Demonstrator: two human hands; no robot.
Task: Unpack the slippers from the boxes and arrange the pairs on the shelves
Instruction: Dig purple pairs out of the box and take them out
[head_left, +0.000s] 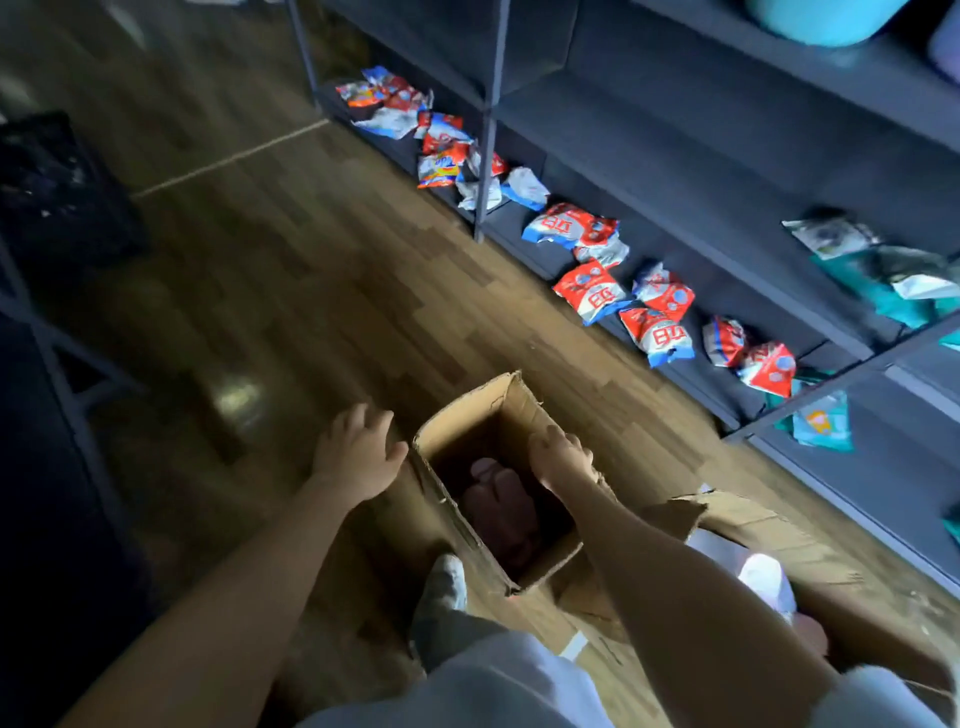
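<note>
An open cardboard box (467, 426) stands on the wooden floor in front of me. Deep inside it lie pinkish slippers (498, 499), dim in shadow. My left hand (356, 452) hovers just left of the box with fingers spread, holding nothing. My right hand (558, 454) grips the box's right wall at the rim, fingers curled over the edge. A second, torn cardboard box (753, 525) lies at the right behind my right arm, with something white (763, 577) in it. Dark grey shelves (675, 171) run along the right.
Several red, white and blue packets (597, 291) lie along the lowest shelf, teal packets (883, 280) on a higher one. A dark crate (57, 192) stands at the far left. My foot (441, 587) is beside the box's near corner. Wooden floor (291, 291) stretches ahead.
</note>
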